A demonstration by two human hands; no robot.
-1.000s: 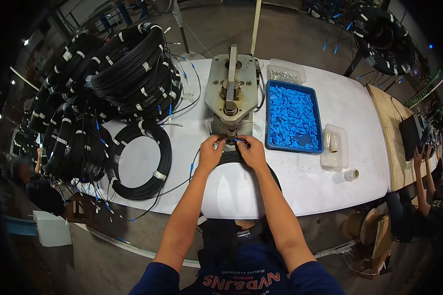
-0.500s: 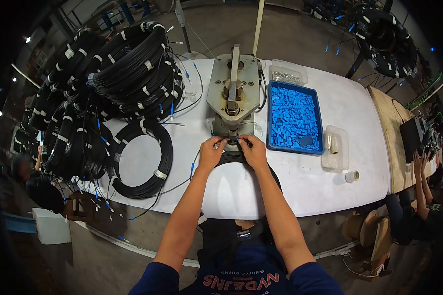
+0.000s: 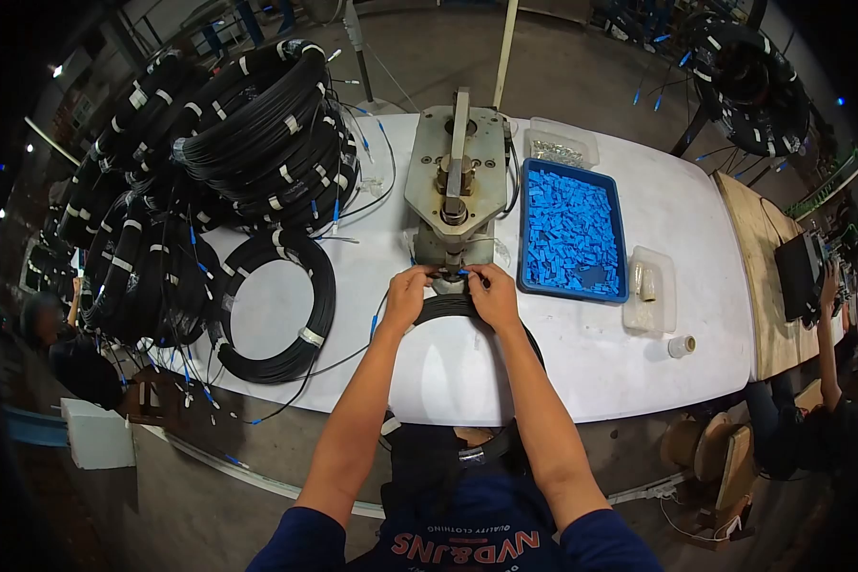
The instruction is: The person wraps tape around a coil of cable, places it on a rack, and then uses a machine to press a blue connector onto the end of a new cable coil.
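Observation:
A metal bench press (image 3: 455, 195) with a long lever stands in front of me. Both hands meet at its front tip. My left hand (image 3: 407, 296) has thumb and fingers pinched together just left of the tip, on what looks like the thin black cable, though the fingers mostly cover it. In my right hand (image 3: 493, 297), thumb and forefinger are closed on a small blue connector (image 3: 463, 274) right at the press tip. A coil of black cable (image 3: 445, 306) lies on the white table below my hands, partly behind my forearms.
Stacked black cable coils (image 3: 257, 133) fill the left side, with one flat coil (image 3: 324, 315) nearer. To the right are a blue tray (image 3: 623, 257) of small blue parts, clear plastic boxes (image 3: 660, 319) and a small white spool (image 3: 681, 346). A co-worker's arm (image 3: 827, 353) reaches over a wooden table.
My hands stay at the press tip, with only slight finger movement. The view has shifted a little. At the right, the co-worker's arms have changed position.

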